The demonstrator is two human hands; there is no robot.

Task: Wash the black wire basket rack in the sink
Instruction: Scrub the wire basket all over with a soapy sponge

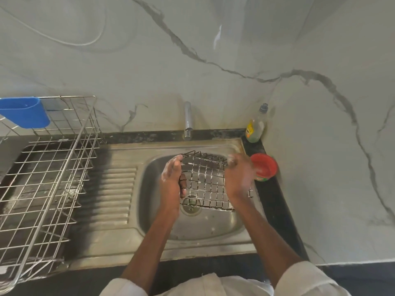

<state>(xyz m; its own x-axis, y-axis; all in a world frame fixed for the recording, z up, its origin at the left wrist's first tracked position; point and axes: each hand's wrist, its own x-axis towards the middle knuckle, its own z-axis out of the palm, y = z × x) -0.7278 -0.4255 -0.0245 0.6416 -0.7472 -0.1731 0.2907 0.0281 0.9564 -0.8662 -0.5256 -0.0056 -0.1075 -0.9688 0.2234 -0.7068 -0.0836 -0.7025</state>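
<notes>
Black wire basket rack (206,180): square-grid mesh, held tilted over the bowl of the steel sink (215,229), its lower edge near the drain (190,207), white suds on several wires. Left hand (172,178): soapy, gripping the rack's left edge, fingers curled round the wires. Right hand (238,178): soapy and motion-blurred, at the rack's right side; whether it grips the wire cannot be told. Tap (187,120): chrome, at the sink's back edge, behind the rack. Red tub (264,166): open, on the dark table just right of the right hand. Bottle of dish liquid (256,124): upright in the back corner, against the marble wall. Steel dish rack (46,178): large, on the left, beside the ribbed draining board, with a blue plastic holder (25,113) hung on its rear rail.
</notes>
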